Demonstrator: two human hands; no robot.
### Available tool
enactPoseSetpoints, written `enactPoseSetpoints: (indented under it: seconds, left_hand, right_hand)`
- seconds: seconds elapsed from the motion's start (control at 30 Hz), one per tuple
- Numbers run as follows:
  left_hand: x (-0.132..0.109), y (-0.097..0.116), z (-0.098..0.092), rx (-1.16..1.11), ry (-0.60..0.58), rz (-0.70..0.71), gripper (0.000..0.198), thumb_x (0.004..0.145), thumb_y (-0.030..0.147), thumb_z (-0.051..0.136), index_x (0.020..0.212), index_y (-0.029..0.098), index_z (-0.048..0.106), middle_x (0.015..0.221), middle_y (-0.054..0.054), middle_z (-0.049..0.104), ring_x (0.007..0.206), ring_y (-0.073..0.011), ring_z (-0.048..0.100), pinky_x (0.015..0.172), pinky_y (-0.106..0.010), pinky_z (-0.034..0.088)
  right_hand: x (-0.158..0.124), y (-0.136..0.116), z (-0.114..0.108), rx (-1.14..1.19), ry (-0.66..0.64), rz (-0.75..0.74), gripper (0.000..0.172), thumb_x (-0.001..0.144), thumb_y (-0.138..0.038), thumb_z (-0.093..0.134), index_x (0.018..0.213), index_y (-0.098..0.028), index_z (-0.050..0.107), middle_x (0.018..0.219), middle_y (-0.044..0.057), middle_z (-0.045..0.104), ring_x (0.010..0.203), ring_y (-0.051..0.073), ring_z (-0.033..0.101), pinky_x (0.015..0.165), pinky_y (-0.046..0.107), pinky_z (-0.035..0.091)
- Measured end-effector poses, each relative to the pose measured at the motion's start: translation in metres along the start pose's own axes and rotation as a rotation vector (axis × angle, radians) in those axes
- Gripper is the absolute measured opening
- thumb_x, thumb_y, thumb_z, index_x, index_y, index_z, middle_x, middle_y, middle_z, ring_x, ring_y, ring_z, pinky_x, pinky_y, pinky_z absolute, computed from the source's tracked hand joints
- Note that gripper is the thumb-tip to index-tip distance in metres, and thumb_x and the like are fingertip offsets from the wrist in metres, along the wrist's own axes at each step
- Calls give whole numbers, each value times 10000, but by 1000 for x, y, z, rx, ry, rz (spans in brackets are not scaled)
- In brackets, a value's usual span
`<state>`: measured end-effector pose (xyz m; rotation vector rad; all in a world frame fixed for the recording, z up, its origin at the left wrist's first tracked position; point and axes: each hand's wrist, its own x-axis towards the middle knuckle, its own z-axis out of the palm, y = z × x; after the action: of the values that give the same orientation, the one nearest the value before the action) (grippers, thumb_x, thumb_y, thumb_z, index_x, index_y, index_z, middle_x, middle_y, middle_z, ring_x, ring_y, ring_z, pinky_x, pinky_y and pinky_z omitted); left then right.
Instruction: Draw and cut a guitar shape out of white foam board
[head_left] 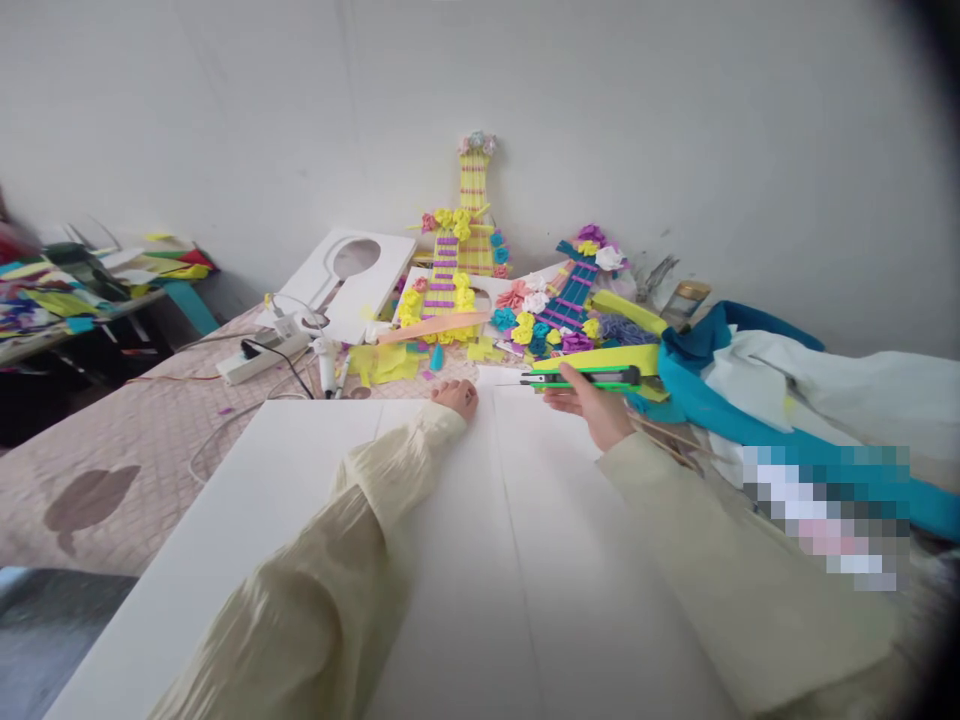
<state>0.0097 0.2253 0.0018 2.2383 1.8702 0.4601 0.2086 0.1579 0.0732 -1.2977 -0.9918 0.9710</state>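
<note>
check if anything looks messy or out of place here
Yellow scraps lie strewn across the tablecloth beyond the white board, like untidied offcuts. The green knife in the right hand also points toward the left hand, which looks a little risky.

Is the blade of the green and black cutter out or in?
Apparently out: a thin blade seems to project from the front end of the cutter in the right hand, though it is faint.

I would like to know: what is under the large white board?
Along the left edge of the white board, the pinkish diamond-patterned tablecloth shows, and a pale cable reaches that edge. Whatever lies beneath the board is covered.
</note>
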Motion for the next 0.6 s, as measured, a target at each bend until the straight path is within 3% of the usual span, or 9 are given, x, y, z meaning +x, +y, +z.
enactPoseSetpoints:
  seconds: [0.13, 0.23, 0.43, 0.6]
  left_hand:
    - [-3, 0, 2, 16, 16, 12, 202, 786, 293, 395, 904, 233, 547, 1013, -45, 575, 986, -218, 470, 825, -375, 331]
    - [-5, 1, 2, 20, 24, 18, 201, 787, 290, 393, 906, 229, 543, 1015, -47, 570, 979, -221, 466, 822, -381, 327]
    - [-5, 3, 4, 1, 40, 18, 194, 789, 272, 384, 899, 227, 538, 998, -55, 564, 987, -234, 451, 827, -400, 312]
    - [-4, 1, 8, -25, 69, 30, 180, 780, 272, 401, 882, 231, 544, 967, -56, 565, 969, -239, 457, 803, -400, 317]
  right_hand:
    - [-7, 17, 21, -91, 39, -120, 428, 685, -471, 600, 944, -130, 580, 511, -3, 593, 444, 129, 573, 444, 230, 492]
    - [-13, 26, 25, -195, 31, -236, 383, 688, -505, 573, 858, -162, 599, 585, 1, 612, 498, 122, 580, 487, 217, 477]
    - [-32, 39, 23, -661, -33, -570, 274, 735, -424, 543, 892, -199, 553, 640, -13, 627, 543, 130, 586, 539, 221, 453]
    - [-38, 48, 24, -790, -68, -867, 236, 791, -302, 478, 979, -191, 566, 897, 46, 661, 751, 152, 631, 713, 239, 485]
